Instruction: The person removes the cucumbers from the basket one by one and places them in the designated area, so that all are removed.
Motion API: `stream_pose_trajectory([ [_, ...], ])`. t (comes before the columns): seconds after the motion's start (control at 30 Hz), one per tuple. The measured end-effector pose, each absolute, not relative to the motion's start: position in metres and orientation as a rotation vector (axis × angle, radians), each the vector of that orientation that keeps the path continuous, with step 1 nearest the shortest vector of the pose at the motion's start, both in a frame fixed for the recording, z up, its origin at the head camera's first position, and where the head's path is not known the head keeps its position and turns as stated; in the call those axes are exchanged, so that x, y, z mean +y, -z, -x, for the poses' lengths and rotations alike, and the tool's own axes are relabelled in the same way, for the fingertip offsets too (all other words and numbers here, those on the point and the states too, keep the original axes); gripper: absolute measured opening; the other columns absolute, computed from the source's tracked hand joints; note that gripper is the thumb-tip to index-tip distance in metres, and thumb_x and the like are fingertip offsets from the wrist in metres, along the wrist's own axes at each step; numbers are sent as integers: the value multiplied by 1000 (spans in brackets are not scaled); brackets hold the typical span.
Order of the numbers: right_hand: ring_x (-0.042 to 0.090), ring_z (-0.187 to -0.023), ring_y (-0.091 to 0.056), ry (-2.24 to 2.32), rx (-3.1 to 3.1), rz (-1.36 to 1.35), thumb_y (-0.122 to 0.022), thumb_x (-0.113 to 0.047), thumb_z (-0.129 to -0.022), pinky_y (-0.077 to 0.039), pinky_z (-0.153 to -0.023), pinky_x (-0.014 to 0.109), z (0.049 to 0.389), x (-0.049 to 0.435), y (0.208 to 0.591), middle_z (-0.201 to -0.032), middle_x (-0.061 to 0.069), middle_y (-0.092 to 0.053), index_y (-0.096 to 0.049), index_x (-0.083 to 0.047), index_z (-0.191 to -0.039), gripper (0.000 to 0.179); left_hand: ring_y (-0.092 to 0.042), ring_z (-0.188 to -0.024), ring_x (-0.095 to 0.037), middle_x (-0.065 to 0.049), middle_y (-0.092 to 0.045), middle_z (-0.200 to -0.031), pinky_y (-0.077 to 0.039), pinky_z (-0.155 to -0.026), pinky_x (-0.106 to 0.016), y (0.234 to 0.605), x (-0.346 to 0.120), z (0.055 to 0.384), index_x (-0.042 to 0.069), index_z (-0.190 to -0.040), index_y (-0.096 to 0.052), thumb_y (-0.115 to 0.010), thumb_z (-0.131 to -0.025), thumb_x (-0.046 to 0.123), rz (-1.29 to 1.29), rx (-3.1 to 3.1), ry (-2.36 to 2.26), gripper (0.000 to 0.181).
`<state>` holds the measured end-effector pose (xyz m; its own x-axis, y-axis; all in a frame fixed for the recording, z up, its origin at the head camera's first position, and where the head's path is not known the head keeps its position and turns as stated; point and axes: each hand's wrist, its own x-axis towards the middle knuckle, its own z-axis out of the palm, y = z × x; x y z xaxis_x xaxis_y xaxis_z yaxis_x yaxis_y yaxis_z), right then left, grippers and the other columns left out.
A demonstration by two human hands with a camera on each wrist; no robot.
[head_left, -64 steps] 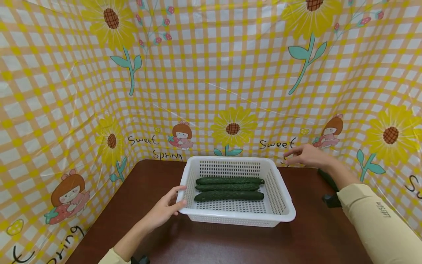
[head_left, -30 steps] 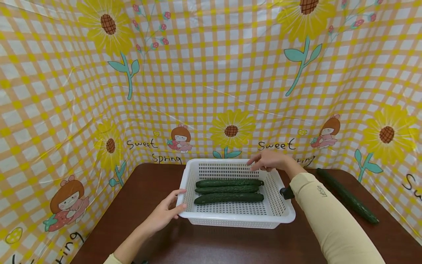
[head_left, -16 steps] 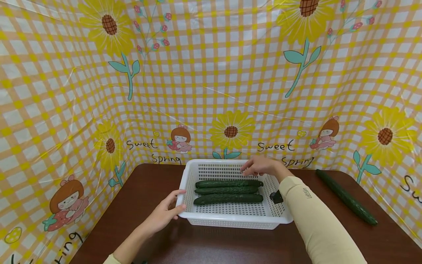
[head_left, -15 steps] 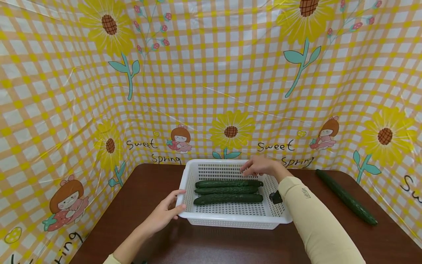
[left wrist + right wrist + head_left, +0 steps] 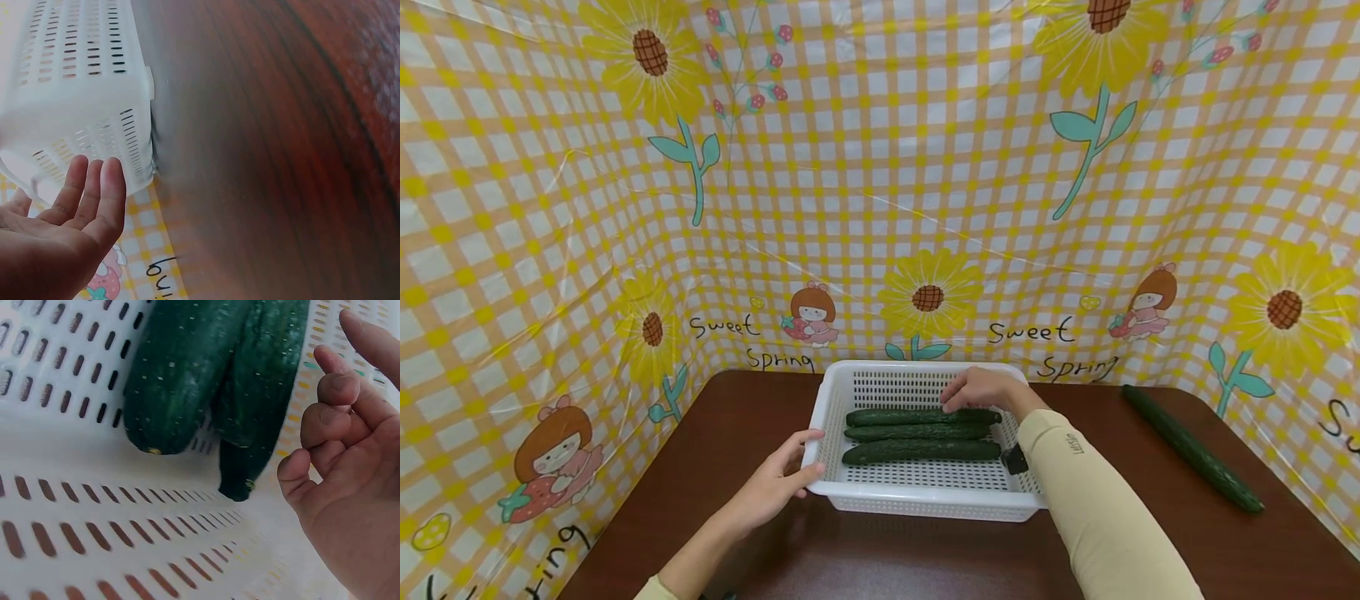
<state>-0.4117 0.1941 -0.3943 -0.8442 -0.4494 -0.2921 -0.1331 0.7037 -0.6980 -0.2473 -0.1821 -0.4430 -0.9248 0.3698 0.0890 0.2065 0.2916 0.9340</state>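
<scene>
My left hand (image 5: 778, 475) holds the left rim of the white basket (image 5: 925, 493), the index finger and thumb over the edge and the other fingers outside, against or close to the wall. My right hand (image 5: 988, 392) is inside the basket, over the right part of the far cucumber (image 5: 891, 417); its thumb and index finger reach out, the other fingers are loosely curled, and it grips nothing. From the wrist a gap seems to show between my fingertips and the skin, though I can't tell whether they brush it.

The middle cucumber (image 5: 917, 432) lies against the far one, and the near cucumber (image 5: 921, 451) just beside it, all three lengthwise on the slotted floor. My hand hides a little of the far one. My right sleeve (image 5: 1097, 508) and the black piece at my wrist (image 5: 1015, 460) cross the basket's right side, covering part of that wall and rim.

A fourth cucumber (image 5: 1191, 450) lies slantwise on the dark bench (image 5: 880, 567), well apart to the right, beyond my sleeve. Close behind the basket's far rim hangs the checked cloth (image 5: 880, 167), printed with sunflowers, and it runs along both sides too.
</scene>
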Motion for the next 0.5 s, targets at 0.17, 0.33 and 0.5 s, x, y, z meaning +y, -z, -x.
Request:
stream_pose_trajectory([
  [0.17,17,-86,-61,896,2518,461,-72,-19,-91,-50,-80,36,412,195,401,-101,5,-73,-71,-2,-123,36,-59,-110,-27,-23,-56,-133,-52,-83,-45,443,-181,249,15,-149,-40,-61,-101,21,-538,2408,-1697,52],
  [0.33,35,-122,-61,849,2563,486,-74,-17,-90,-49,-101,50,409,196,404,-128,16,-68,-72,-2,-120,34,-59,-110,-27,-23,-56,-133,-52,-84,-44,443,-181,248,16,-149,-40,-61,-101,22,-528,2406,-1699,52],
  [0.5,23,-93,-67,806,2603,469,-76,-16,-87,-55,-83,39,409,196,406,-120,15,-72,-75,-4,-116,31,-59,-110,-29,-23,-56,-132,-51,-83,-44,444,-182,248,16,-149,-40,-61,-101,24,-532,2407,-1701,53],
])
